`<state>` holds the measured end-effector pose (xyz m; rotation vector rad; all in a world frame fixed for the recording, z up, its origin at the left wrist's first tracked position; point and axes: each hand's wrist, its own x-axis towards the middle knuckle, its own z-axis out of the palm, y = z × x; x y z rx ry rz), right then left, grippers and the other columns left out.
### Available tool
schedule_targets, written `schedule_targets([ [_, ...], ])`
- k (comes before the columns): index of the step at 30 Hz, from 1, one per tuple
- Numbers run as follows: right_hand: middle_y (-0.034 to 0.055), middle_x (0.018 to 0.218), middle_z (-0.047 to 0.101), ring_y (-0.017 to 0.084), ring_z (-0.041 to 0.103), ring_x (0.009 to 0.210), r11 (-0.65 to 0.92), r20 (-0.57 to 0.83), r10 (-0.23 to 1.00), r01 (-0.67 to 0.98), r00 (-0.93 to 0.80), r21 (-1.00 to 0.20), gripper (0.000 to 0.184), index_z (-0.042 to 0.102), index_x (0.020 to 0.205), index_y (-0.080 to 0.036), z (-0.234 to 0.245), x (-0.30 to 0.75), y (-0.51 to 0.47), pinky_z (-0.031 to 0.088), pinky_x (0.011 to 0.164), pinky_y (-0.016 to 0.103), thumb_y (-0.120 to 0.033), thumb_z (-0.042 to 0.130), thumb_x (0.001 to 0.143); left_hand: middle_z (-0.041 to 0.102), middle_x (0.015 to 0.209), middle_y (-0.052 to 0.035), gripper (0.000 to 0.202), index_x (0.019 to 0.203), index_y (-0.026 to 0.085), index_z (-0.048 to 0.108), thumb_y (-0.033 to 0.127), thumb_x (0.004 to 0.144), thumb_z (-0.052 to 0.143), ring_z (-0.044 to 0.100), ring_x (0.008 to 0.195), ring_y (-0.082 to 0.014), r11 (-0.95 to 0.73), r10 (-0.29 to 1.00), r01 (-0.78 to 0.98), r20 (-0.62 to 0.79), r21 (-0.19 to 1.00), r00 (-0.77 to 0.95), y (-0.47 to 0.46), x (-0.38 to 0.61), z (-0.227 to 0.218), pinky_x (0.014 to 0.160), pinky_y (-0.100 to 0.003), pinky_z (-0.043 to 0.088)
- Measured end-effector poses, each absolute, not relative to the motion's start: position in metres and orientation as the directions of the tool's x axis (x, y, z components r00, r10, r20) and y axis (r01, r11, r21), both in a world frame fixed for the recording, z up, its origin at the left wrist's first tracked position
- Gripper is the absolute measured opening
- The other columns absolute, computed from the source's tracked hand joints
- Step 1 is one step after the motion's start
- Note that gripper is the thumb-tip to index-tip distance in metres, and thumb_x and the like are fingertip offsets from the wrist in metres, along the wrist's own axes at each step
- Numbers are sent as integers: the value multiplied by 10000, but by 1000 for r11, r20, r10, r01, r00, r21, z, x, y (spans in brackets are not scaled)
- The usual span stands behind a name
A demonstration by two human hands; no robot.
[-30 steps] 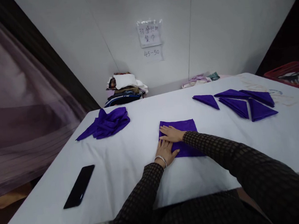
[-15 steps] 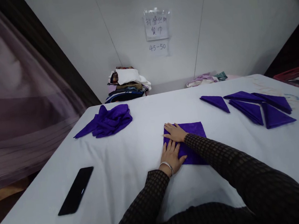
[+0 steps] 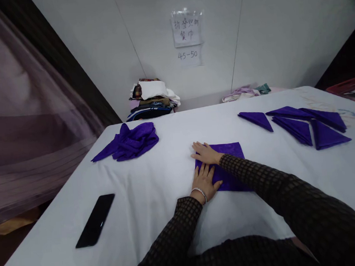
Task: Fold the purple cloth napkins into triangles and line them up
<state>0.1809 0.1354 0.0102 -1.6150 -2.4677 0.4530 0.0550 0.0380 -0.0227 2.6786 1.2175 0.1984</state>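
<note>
Purple cloth lies beneath left grip and right grip.

Folded purple square: smooth cloth, faint sheen from where I stand. Table cover: white cloth, matt, creased. Phone: glossy black. Bangle: shiny silvery metal. Wall sign: paper. Sleeves: grid-textured cloth.

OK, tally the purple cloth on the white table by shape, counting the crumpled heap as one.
Folded triangles: 5
Flat piece in the middle: 1
Crumpled heap: 1
Total: 7
</note>
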Motion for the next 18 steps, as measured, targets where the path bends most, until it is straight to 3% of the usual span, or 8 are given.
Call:
schedule_targets([
  [6,160,1530,217,284,153,1411,449,-88,869,850,-487,-276,656,318,1438,-111,-2,157,131,130,1115,498,-527,320,930,440,1408,-119,646,1375,175,403,583,876,368,275,1360,-286,-655,750,721,75,228,657,37,55,-19,1143,-512,143],
  [10,114,1544,196,281,130,1415,404,-51,903,883,-427,-238,618,305,1451,-167,-10,160,147,114,1107,535,-523,273,947,374,1458,-135,686,1413,163,349,587,874,361,239,1379,-306,-637,758,732,25,242,651,37,55,-21,1129,-529,170],
  [18,104,1551,167,295,118,1414,312,-29,945,926,-325,-215,665,263,1475,-193,-17,170,177,107,1095,560,-580,225,936,269,1523,-122,704,1423,160,344,599,873,339,141,1421,-294,-639,754,731,2,239,657,37,55,-22,1143,-521,154],
])
